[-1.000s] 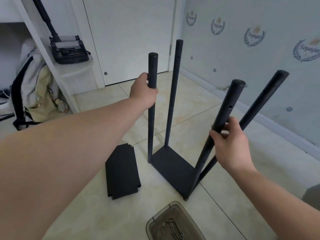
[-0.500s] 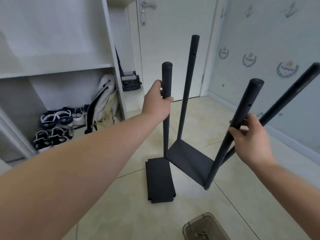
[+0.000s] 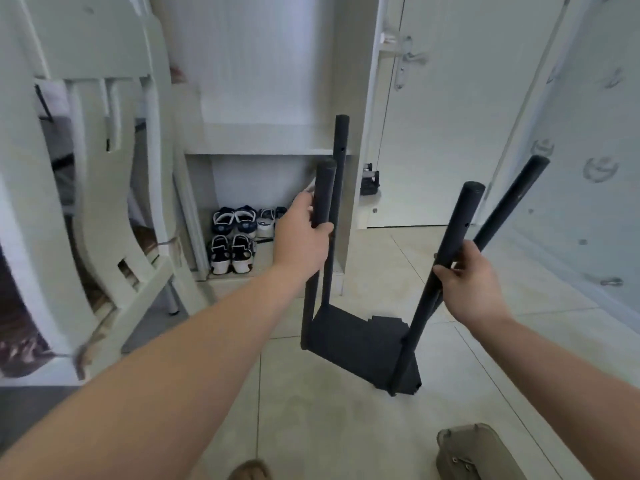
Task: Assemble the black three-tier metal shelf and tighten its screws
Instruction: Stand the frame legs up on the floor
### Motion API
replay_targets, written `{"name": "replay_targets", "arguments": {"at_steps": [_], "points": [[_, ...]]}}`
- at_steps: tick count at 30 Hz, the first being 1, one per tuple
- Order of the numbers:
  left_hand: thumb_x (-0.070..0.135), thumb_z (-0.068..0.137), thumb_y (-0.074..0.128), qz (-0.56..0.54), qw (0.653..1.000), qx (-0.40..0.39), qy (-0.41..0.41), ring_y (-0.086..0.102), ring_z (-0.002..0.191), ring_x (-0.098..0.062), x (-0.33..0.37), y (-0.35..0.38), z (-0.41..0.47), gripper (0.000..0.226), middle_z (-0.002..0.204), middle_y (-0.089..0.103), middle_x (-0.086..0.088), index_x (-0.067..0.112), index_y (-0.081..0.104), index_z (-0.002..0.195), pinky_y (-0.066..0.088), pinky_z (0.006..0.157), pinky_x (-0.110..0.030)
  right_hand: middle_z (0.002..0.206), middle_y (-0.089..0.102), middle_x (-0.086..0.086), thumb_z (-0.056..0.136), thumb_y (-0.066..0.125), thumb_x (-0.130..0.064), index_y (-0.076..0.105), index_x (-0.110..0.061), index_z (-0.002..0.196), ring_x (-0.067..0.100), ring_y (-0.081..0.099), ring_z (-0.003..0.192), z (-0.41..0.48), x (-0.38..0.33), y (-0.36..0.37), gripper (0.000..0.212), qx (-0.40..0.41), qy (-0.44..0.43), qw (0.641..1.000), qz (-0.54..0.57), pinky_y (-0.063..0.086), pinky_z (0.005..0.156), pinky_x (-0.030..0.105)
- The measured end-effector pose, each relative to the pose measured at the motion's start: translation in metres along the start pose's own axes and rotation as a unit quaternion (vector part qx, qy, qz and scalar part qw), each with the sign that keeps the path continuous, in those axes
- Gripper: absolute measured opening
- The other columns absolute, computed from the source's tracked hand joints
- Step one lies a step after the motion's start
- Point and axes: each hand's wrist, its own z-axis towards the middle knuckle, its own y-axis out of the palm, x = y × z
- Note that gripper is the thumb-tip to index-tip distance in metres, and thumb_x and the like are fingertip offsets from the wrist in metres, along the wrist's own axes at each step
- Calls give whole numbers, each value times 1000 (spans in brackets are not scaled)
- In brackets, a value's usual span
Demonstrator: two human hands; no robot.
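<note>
A black metal shelf frame (image 3: 349, 337), one panel with several upright poles, is held tilted just above the tiled floor. My left hand (image 3: 303, 233) grips the near left pole (image 3: 320, 216) close to its top. My right hand (image 3: 467, 282) grips the near right pole (image 3: 450, 244) around its middle. Under the frame's far right corner lie the loose black shelf panels (image 3: 388, 322), mostly hidden by it. A box with screws (image 3: 474, 452) sits on the floor at the bottom right.
A white ladder and bed frame (image 3: 104, 202) stand at the left. Several shoes (image 3: 239, 237) are lined up under a white cabinet behind the frame. A white door (image 3: 450, 116) and a papered wall (image 3: 588, 168) close the right side.
The view has swung left. Both hands have carried the frame left and over the loose panels, which now lie beneath its far right corner. Both grips are unchanged.
</note>
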Motion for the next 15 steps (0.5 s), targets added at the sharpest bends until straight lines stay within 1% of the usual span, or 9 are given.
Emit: {"name": "replay_targets", "arguments": {"at_steps": [3, 5, 6, 8, 9, 12, 15], "points": [[7, 90, 67, 22, 1000, 19, -12, 66, 89, -12, -23, -25, -17, 28, 97, 68, 8, 25, 57, 110, 55, 75, -30, 95, 58, -19, 99, 55, -3, 54, -22, 112, 4, 61, 80, -14, -2, 33, 23, -13, 10, 1000, 4, 40, 58, 12], [7, 91, 66, 31, 999, 31, -27, 67, 91, -14, -40, -32, -26, 28, 101, 69, 8, 25, 57, 110, 56, 82, -37, 93, 57, -20, 98, 54, -1, 52, -25, 112, 13, 63, 84, -19, 3, 54, 28, -25, 16, 999, 13, 40, 61, 13], [8, 91, 67, 35, 998, 36, -33, 66, 92, -14, -49, -32, -30, 28, 101, 69, 8, 25, 57, 111, 56, 84, -38, 93, 58, -20, 98, 53, 0, 51, -26, 113, 18, 63, 87, -20, 7, 64, 30, -30, 21, 999, 17, 42, 65, 16], [12, 91, 69, 48, 997, 48, -38, 65, 93, -11, -66, -31, -34, 30, 101, 68, 10, 27, 57, 113, 56, 85, -35, 94, 59, -20, 98, 51, 1, 51, -28, 115, 24, 63, 92, -18, 17, 85, 33, -37, 33, 998, 27, 45, 72, 26], [13, 90, 70, 55, 996, 53, -37, 65, 93, -11, -75, -30, -35, 30, 101, 68, 11, 28, 57, 113, 55, 85, -34, 95, 59, -21, 98, 50, 1, 52, -27, 118, 25, 62, 94, -16, 22, 94, 35, -40, 38, 998, 32, 46, 72, 28], [17, 90, 70, 79, 994, 70, -40, 64, 88, -7, -101, -28, -31, 26, 95, 64, 15, 28, 57, 111, 53, 76, -28, 97, 58, -22, 99, 48, 1, 53, -25, 128, 23, 63, 93, -8, 34, 124, 39, -44, 49, 997, 47, 43, 65, 19], [21, 90, 71, 95, 990, 89, -49, 61, 86, 3, -123, -27, -26, 26, 92, 61, 20, 30, 57, 110, 44, 65, -15, 99, 59, -25, 99, 46, 1, 53, -26, 131, 12, 63, 92, -2, 43, 149, 42, -46, 54, 995, 64, 44, 66, 18]]}}
